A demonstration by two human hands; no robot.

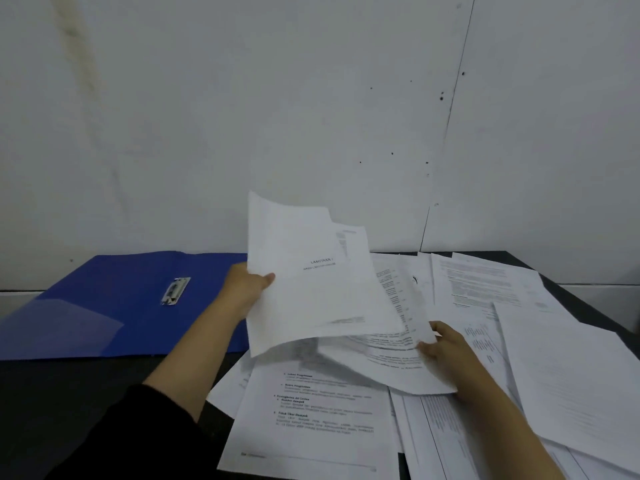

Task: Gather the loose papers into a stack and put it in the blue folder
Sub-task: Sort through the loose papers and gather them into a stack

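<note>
The left hand (246, 289) pinches a few lifted sheets (311, 278) – thumb on top. The right hand (446, 351) grips another sheet (388, 365) – over the loose papers (311, 427). The blue folder (114, 306) lies open, far left.

We see a blue folder (114, 299), white papers (540, 344) printed in black — on a black table (69, 386).

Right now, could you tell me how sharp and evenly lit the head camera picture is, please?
Head view: dim, flat light with no glare; the raised sheets in the left hand are motion-blurred, their print barely legible; text on the loose papers nearer the camera reads sharper; wide-angle bending curves the blue folder edge.
</note>
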